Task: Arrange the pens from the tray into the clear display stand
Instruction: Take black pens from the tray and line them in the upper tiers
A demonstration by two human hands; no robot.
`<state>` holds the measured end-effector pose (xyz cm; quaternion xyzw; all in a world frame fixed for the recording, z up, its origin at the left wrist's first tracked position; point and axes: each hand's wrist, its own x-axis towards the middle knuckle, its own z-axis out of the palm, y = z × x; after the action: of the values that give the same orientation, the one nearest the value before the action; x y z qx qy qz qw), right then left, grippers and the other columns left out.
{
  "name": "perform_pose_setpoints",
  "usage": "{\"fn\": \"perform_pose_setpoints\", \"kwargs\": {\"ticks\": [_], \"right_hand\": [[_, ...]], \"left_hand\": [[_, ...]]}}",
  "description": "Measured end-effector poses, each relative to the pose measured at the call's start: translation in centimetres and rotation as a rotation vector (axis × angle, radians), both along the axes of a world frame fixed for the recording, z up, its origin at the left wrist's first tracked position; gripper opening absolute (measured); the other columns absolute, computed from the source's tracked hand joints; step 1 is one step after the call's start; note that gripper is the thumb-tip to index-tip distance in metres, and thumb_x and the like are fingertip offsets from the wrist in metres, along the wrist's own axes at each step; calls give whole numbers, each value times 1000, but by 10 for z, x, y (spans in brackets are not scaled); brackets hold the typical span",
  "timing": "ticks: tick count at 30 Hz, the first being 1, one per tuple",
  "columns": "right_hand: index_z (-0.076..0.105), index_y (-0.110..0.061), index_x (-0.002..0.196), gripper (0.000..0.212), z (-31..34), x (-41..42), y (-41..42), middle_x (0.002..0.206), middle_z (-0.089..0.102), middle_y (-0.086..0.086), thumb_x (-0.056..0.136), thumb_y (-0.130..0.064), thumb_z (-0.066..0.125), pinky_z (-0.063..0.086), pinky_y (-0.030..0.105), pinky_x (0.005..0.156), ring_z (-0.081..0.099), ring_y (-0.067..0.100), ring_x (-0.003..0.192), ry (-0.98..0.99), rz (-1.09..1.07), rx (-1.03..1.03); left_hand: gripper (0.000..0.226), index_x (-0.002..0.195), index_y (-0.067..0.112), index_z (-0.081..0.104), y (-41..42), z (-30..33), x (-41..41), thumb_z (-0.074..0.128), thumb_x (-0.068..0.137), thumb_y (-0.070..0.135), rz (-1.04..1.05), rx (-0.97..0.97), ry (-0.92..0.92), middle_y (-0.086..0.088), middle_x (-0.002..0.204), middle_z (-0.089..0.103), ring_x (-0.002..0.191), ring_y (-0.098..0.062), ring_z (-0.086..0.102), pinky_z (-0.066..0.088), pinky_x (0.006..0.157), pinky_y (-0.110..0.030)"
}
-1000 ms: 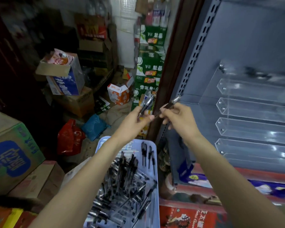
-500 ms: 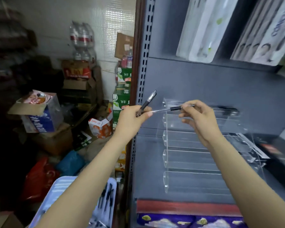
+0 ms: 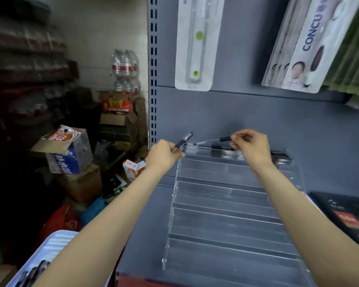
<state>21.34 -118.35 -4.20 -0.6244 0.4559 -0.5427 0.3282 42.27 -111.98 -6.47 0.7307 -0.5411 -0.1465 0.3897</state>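
Head view showed my right hand (image 3: 250,147) pinching a pen (image 3: 212,140) over the top row of the clear display stand (image 3: 226,204) on the shelf; my left hand (image 3: 164,155) gripped another pen (image 3: 182,140). Next, I judged, lowering it level into that row. The tray (image 3: 50,245) sat lower left.

The clear display stand (image 3: 226,216) leans against the grey back panel (image 3: 257,121), its lower tiers bare and open from the front. Pens (image 3: 220,152) already lie along the top tier. A black box (image 3: 346,214) crowds the stand's right edge; hanging packets (image 3: 195,42) overhang above.
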Motion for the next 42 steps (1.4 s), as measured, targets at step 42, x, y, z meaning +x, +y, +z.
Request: {"fn": "perform_pose_setpoints", "kwargs": {"ticks": [42], "right_hand": [[64, -16, 113, 25, 21, 14, 8, 94, 66, 3, 89, -14, 62, 49, 15, 67, 62, 11, 79, 316, 337, -100]], "left_hand": [[29, 111, 20, 62, 15, 20, -25, 56, 90, 39, 38, -195, -717, -3, 103, 61, 91, -27, 62, 40, 65, -30]]}}
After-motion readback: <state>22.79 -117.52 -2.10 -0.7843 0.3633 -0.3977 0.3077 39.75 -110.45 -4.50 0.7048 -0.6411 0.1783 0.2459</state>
